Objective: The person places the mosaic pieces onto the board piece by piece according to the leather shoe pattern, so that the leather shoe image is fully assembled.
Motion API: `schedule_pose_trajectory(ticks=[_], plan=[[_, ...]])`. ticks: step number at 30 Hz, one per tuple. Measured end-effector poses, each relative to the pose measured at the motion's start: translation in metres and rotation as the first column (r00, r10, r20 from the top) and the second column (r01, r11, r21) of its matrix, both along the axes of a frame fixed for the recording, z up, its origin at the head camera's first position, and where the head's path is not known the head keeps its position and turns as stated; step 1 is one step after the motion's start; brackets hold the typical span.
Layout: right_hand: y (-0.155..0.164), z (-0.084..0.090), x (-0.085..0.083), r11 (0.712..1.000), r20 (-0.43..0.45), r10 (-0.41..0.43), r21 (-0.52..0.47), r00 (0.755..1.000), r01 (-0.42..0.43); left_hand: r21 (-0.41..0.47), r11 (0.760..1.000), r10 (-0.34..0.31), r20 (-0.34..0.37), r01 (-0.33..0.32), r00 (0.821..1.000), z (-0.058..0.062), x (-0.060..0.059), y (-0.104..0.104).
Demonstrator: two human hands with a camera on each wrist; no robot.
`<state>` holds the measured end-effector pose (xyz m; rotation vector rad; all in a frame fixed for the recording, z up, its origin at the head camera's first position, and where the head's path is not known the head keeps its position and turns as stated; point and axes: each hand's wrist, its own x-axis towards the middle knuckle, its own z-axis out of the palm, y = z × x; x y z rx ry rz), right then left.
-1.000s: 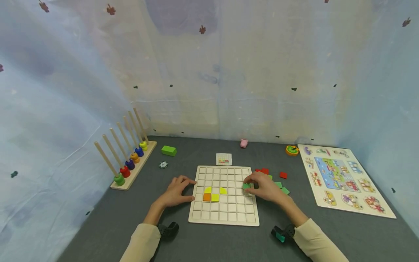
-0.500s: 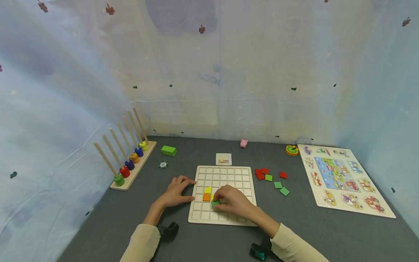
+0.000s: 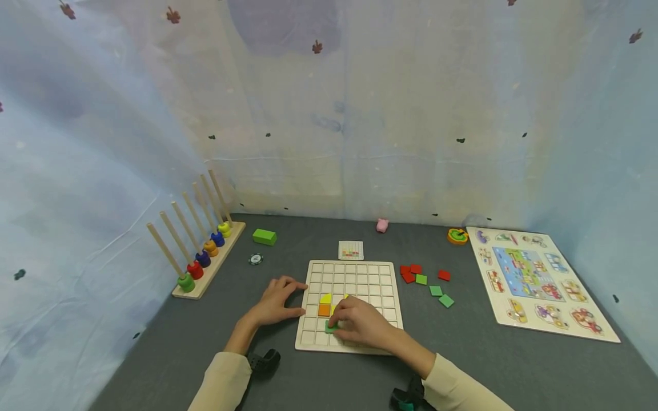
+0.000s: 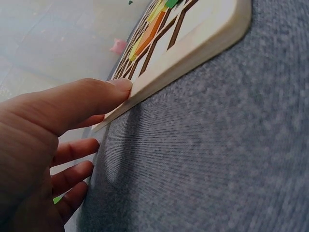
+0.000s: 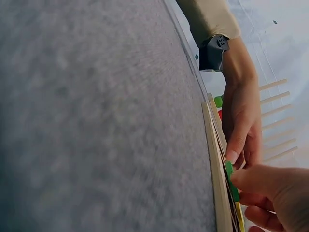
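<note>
The wooden grid board (image 3: 360, 274) holds an orange tile (image 3: 324, 310) in one square, with a yellow piece (image 3: 325, 298) directly above it; more yellow shows beside the right hand (image 3: 362, 325), partly covered. Just below the orange tile, over the board's near squares, is a green tile (image 3: 329, 327), grasped between thumb and fingers in the right grip; whether it sits flush in a square I cannot tell. Grey table (image 3: 319, 377) runs along the board's near edge, and a strip of it separates the right edge from loose red tiles (image 3: 415, 268) and green ones. A small pattern card (image 3: 350, 250) lies just beyond the far edge. The left hand (image 3: 277, 299) is released, fingers spread, its thumb tip resting on the board's left edge. The right forearm angles in from the lower right.
</note>
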<state>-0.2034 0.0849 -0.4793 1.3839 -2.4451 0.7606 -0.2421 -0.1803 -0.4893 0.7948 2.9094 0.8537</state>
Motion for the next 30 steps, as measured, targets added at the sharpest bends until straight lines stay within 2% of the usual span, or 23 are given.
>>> schedule_pose_trajectory(ticks=[5,10,15,19,25,30], plan=[[-0.009,-0.008,-0.005,0.998,-0.073,0.026,-0.055,0.997,-0.030,0.011,1.000,-0.003,0.004,0.003,1.000,-0.002,0.000,-0.001],[-0.014,-0.009,-0.006,0.999,-0.159,0.009,-0.046,0.987,-0.016,-0.009,1.000,0.017,0.047,-0.017,0.999,0.002,0.000,0.001],[-0.011,-0.005,-0.006,1.000,-0.105,0.019,-0.005,0.994,-0.020,-0.019,0.999,0.033,0.055,-0.032,0.998,0.002,-0.001,0.001],[-0.007,0.000,-0.005,0.998,-0.073,0.025,0.063,0.997,-0.020,-0.005,1.000,0.026,0.045,-0.026,0.999,0.002,0.000,0.001],[-0.006,0.004,-0.001,0.984,-0.197,0.002,0.174,0.980,0.033,-0.002,1.000,-0.002,-0.012,0.002,1.000,0.000,0.001,-0.001],[-0.007,0.000,0.002,0.981,-0.305,-0.027,0.173,0.952,0.083,0.029,1.000,-0.008,0.000,0.008,1.000,0.002,0.002,0.001]])
